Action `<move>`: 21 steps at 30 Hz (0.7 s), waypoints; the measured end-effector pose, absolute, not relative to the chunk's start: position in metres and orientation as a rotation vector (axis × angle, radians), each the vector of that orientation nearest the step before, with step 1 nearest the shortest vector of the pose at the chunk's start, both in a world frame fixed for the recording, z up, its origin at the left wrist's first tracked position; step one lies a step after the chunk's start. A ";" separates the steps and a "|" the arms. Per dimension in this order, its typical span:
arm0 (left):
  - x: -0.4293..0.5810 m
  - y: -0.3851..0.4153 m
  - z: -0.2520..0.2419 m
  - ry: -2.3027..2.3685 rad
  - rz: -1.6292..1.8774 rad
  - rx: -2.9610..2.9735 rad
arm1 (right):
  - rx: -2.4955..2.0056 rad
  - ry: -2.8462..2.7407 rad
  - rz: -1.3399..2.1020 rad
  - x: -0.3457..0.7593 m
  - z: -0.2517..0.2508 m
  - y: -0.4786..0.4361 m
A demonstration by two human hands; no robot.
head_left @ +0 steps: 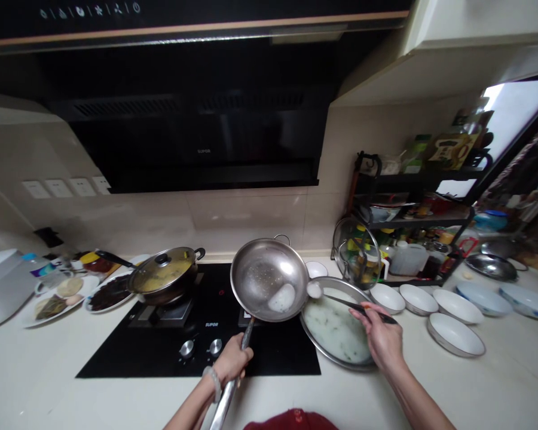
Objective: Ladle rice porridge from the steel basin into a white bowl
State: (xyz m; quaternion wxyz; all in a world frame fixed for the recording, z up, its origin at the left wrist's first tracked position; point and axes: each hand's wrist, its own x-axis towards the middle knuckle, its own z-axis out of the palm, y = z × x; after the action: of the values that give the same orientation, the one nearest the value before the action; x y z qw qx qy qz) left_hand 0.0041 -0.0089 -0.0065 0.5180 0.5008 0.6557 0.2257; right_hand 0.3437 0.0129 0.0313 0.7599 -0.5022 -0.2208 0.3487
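Note:
Fingers wrapped round its long handle, my left hand holds a steel wok tilted over the right burner. A pool of whitish soup lies low in the right side of the wok. My right hand is closed on the dark handle of a ladle. Its bowl is over the left rim of a wide steel basin, close to the wok's right edge; whether it touches either cannot be told. Cloudy white soup with green bits fills much of the basin.
A lidded pan of yellow food sits on the left burner. Plates of food stand to its left. Several bowls line the right counter, below a condiment rack with a glass lid leaning beside it. The range hood overhangs the stove.

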 end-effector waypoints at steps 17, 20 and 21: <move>0.004 -0.009 -0.006 1.564 0.538 1.209 | -1.341 -1.264 0.424 0.370 0.007 -0.027; 0.004 -0.009 -0.006 1.564 0.545 1.224 | -1.377 -0.867 0.546 0.369 0.014 -0.016; 0.004 -0.009 -0.006 1.567 0.545 1.227 | -1.343 -0.753 0.587 0.367 0.017 -0.012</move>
State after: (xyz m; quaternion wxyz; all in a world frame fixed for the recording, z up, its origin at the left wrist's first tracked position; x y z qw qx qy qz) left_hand 0.0042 -0.0091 -0.0063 0.5135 0.5101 0.6517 0.2266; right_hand 0.3673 -0.0119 0.0170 0.6793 -0.5981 -0.3355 0.2612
